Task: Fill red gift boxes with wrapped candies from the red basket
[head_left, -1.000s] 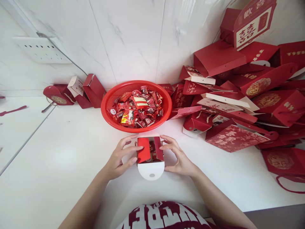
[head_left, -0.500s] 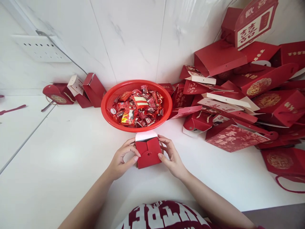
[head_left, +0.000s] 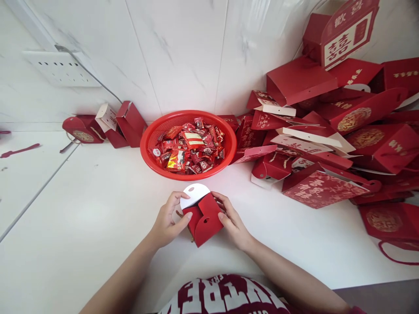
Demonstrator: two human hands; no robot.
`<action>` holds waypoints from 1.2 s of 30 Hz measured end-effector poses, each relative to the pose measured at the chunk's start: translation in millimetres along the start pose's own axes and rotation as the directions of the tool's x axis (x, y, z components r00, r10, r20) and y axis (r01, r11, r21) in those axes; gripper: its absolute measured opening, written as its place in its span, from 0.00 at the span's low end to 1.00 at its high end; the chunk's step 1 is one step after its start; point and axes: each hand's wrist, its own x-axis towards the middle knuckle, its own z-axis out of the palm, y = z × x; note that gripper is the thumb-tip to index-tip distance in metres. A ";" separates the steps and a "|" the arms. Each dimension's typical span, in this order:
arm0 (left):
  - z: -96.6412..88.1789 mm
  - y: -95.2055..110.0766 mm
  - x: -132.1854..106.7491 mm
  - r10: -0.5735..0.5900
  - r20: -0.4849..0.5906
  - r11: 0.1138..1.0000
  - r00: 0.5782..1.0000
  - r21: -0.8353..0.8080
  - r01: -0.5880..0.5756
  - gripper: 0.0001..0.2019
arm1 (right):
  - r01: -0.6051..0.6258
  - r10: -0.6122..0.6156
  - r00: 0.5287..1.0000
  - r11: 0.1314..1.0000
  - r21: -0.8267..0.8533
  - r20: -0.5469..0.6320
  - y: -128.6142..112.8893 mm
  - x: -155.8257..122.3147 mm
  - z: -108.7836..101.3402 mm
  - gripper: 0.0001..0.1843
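Between my two hands is a small red gift box, tilted, with its rounded white-lined flap raised on the far side. My left hand grips its left side, thumb on the near edge and a finger against the white flap. The right side is held by my right hand, thumb on top and fingers along the edge. A bit of gold cord shows by the box's left side. Just beyond stands a red plastic basket full of wrapped candies.
A heap of red gift boxes fills the right side against the tiled wall. Several more boxes stand left of the basket. A socket panel with a grey cable is on the wall. A red strip lies far left.
The gift box has turned and tipped in my hands. Its white flap now stands further out to the upper left, showing its hole, and the opening has widened.
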 end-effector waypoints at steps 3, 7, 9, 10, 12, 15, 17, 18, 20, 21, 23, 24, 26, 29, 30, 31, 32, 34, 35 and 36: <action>0.3 -0.2 -1.3 0.021 0.036 1.000 0.999 -0.011 -0.020 0.20 | -0.090 0.093 0.995 0.990 0.107 -0.031 -4.0 1.1 3.7 0.24; 0.4 -5.6 -2.5 0.056 0.109 0.998 0.992 -0.033 -0.053 0.27 | -0.126 0.132 0.991 0.980 0.153 -0.030 -10.2 4.2 3.1 0.22; 0.5 -7.8 -2.4 0.068 0.149 0.997 0.986 -0.049 -0.061 0.28 | -0.110 0.115 0.993 0.984 0.138 -0.033 -11.7 5.4 0.4 0.21; 0.2 -8.4 -2.0 0.074 0.166 0.996 0.983 -0.056 -0.065 0.27 | -0.103 0.108 0.994 0.986 0.134 -0.029 -12.0 5.8 -0.9 0.21; -1.3 -8.7 -1.0 0.085 0.189 0.995 0.978 -0.068 -0.074 0.27 | -0.104 0.106 0.994 0.983 0.149 -0.006 -12.0 5.9 -3.0 0.21; -4.5 -8.7 0.7 0.098 0.215 0.994 0.972 -0.071 -0.085 0.28 | -0.112 0.111 0.994 0.977 0.182 0.013 -11.5 4.9 -2.9 0.20; -5.3 -9.9 1.0 0.109 0.227 0.993 0.968 -0.056 -0.099 0.28 | -0.092 0.095 0.995 0.984 0.156 -0.008 -11.5 3.6 -1.1 0.20; -4.8 -11.2 0.8 0.121 0.230 0.993 0.966 -0.040 -0.115 0.28 | -0.072 0.076 0.997 0.991 0.116 -0.033 -11.7 2.9 0.2 0.20; -1.6 -14.5 -0.5 0.167 0.199 0.984 0.966 0.025 -0.175 0.29 | -0.014 0.013 0.995 1.000 -0.013 -0.095 -12.0 1.3 3.0 0.20; 0.8 -15.8 -1.4 0.204 0.154 0.973 0.967 0.076 -0.218 0.30 | 0.018 -0.028 0.992 0.996 -0.084 -0.120 -12.1 0.7 4.4 0.20; 6.5 -15.3 -3.8 0.317 0.044 0.926 0.947 0.200 -0.320 0.34 | 0.080 -0.107 0.984 0.979 -0.185 -0.139 -11.7 -0.1 6.6 0.20; 9.3 -12.6 -5.2 0.385 0.013 0.887 0.923 0.273 -0.373 0.36 | 0.105 -0.135 0.981 0.973 -0.208 -0.137 -11.3 -0.2 7.3 0.21; 14.8 -1.4 -8.6 0.502 0.046 0.766 0.864 0.441 -0.468 0.39 | 0.133 -0.166 0.977 0.966 -0.221 -0.136 -10.1 0.0 8.3 0.21; 25.9 24.5 -16.0 0.534 0.176 0.562 0.827 0.656 -0.503 0.37 | 0.150 -0.191 0.969 0.959 -0.239 -0.157 -8.1 0.2 9.1 0.20; 31.2 33.0 -19.1 0.518 0.188 0.523 0.834 0.702 -0.483 0.34 | 0.150 -0.193 0.967 0.958 -0.244 -0.164 -7.5 0.1 9.5 0.20; 37.4 40.4 -22.3 0.497 0.184 0.499 0.848 0.739 -0.453 0.30 | 0.148 -0.193 0.966 0.958 -0.247 -0.171 -7.1 -0.3 9.8 0.19; 43.9 46.2 -25.6 0.481 0.168 0.477 0.860 0.773 -0.418 0.27 | 0.144 -0.191 0.966 0.958 -0.249 -0.174 -6.9 -1.0 10.1 0.18; 56.1 52.9 -32.1 0.466 0.125 0.421 0.876 0.839 -0.344 0.23 | 0.145 -0.188 0.969 0.957 -0.250 -0.162 -7.1 -3.3 10.4 0.17; 60.3 54.0 -35.3 0.463 0.109 0.386 0.879 0.868 -0.311 0.21 | 0.152 -0.192 0.970 0.957 -0.248 -0.147 -7.5 -5.0 10.4 0.17; 62.6 54.2 -38.5 0.456 0.100 0.351 0.884 0.893 -0.283 0.20 | 0.166 -0.202 0.971 0.955 -0.244 -0.129 -8.1 -7.0 10.3 0.17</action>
